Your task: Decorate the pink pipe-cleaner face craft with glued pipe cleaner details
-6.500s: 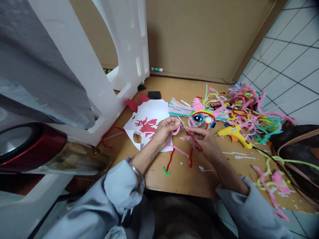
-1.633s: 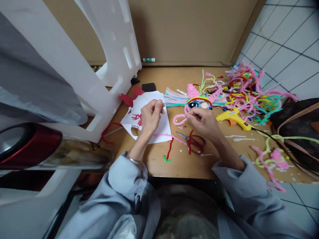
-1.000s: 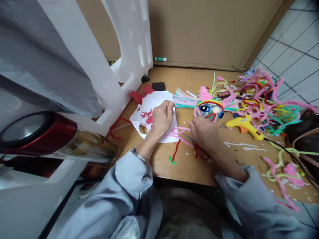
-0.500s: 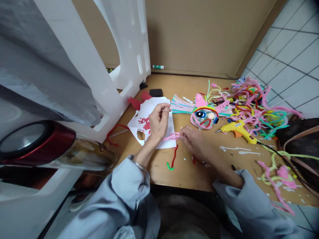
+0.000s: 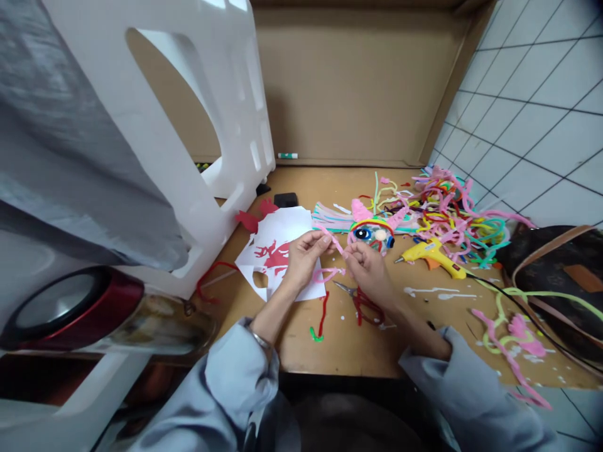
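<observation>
Between my two hands stretches a pink pipe cleaner (image 5: 335, 242), slanting down to the right. My left hand (image 5: 305, 256) pinches it over the white paper sheet (image 5: 296, 221), which has red cut-out shapes on it. The fingers of my right hand (image 5: 370, 270) are closed on its lower end. Just below lies a looped pink pipe cleaner (image 5: 330, 274), partly on the paper. Red-handled scissors (image 5: 367, 307) rest on the table under my right hand. Behind that hand sits a decorated face (image 5: 374, 233) with blue eyes and pink ears.
A yellow glue gun (image 5: 433, 256) lies to the right, its cord running toward a brown bag (image 5: 551, 257). Tangled pipe cleaners (image 5: 464, 213) pile up at the back right. A red-lidded bottle (image 5: 94, 307) and white plastic frame (image 5: 235, 125) stand left. A red-and-green pipe cleaner (image 5: 323, 314) lies in front.
The scissors went from my right hand onto the table. The pink loop lies down by the paper, and both hands have come together on a straight pink pipe cleaner.
</observation>
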`<state>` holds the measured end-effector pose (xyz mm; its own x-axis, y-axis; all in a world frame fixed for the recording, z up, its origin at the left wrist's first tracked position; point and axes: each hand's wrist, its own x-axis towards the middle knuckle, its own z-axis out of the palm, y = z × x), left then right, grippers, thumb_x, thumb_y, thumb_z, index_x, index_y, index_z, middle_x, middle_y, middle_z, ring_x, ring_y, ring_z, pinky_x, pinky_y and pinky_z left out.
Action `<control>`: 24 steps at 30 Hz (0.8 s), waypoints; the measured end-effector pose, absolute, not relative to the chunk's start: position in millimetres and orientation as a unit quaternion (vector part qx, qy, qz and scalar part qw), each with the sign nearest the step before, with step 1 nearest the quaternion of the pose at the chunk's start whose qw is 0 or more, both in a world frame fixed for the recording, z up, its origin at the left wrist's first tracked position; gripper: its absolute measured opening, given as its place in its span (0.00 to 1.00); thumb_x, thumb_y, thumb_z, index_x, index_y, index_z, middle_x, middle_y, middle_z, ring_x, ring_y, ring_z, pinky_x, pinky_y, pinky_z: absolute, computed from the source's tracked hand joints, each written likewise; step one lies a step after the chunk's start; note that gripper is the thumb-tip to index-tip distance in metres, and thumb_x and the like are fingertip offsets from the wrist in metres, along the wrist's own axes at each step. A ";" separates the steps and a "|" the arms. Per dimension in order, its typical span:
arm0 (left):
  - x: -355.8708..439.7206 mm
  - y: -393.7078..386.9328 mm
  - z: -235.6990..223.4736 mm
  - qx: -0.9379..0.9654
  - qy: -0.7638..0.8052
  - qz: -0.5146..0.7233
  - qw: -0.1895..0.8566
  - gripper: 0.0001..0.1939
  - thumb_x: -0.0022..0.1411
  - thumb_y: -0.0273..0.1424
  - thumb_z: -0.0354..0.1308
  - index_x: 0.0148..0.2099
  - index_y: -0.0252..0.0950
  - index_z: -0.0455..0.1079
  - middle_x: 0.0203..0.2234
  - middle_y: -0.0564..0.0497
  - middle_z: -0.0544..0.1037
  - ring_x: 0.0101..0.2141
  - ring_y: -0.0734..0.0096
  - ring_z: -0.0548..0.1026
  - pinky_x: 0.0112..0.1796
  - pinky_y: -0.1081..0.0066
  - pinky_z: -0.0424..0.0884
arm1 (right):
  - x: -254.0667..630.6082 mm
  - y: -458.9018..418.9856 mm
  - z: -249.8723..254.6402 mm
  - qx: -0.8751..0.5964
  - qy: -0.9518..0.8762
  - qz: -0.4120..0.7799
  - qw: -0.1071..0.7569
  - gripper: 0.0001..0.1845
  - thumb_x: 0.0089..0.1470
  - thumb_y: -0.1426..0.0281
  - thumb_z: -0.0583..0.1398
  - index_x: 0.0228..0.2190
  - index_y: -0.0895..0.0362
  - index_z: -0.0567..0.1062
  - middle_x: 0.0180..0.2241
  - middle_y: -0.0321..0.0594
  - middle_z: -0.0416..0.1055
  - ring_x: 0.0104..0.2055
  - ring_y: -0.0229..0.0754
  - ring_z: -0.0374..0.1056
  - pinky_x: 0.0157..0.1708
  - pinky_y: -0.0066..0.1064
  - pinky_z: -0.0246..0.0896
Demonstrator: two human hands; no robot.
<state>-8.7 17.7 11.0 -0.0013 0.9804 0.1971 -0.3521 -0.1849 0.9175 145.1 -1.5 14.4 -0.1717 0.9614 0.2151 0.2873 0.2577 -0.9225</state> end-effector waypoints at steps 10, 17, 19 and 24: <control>-7.0 16.6 13.5 0.361 0.310 0.608 0.636 0.21 0.46 0.42 0.74 0.29 0.35 0.69 0.24 0.55 0.75 0.24 0.79 0.73 0.29 0.76 0.74 | 141.2 -10.4 15.4 -0.472 -0.743 0.198 0.431 0.07 0.61 0.68 0.54 0.31 0.53 0.69 0.23 0.33 0.68 0.24 0.37 0.61 0.27 0.29 0.52; -13.7 18.0 17.7 0.301 0.291 0.630 0.654 0.15 0.52 0.34 0.72 0.31 0.35 0.67 0.26 0.55 0.76 0.28 0.81 0.75 0.33 0.79 0.74 | 144.4 -8.4 16.0 -0.468 -0.732 0.229 0.438 0.07 0.60 0.67 0.54 0.32 0.54 0.72 0.24 0.34 0.70 0.24 0.37 0.63 0.26 0.29 0.54; -18.3 20.0 19.7 0.264 0.292 0.648 0.652 0.13 0.53 0.30 0.70 0.32 0.36 0.66 0.30 0.55 0.78 0.31 0.79 0.77 0.37 0.77 0.75 | 147.0 -6.0 16.1 -0.475 -0.720 0.249 0.441 0.07 0.59 0.67 0.55 0.32 0.54 0.72 0.22 0.33 0.69 0.23 0.37 0.63 0.26 0.29 0.55; -24.0 24.0 20.7 0.265 0.308 0.655 0.636 0.08 0.59 0.28 0.65 0.34 0.38 0.66 0.29 0.57 0.76 0.31 0.81 0.77 0.40 0.76 0.74 | 150.9 -0.5 14.6 -0.476 -0.697 0.296 0.448 0.07 0.57 0.66 0.57 0.33 0.56 0.73 0.22 0.34 0.68 0.24 0.38 0.64 0.26 0.28 0.57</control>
<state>-24.0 24.0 20.7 -0.0495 0.9978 -0.0450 -0.6706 0.0002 0.7418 150.9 -0.5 14.6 -0.1456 0.9283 0.3421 0.3981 0.3715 -0.8387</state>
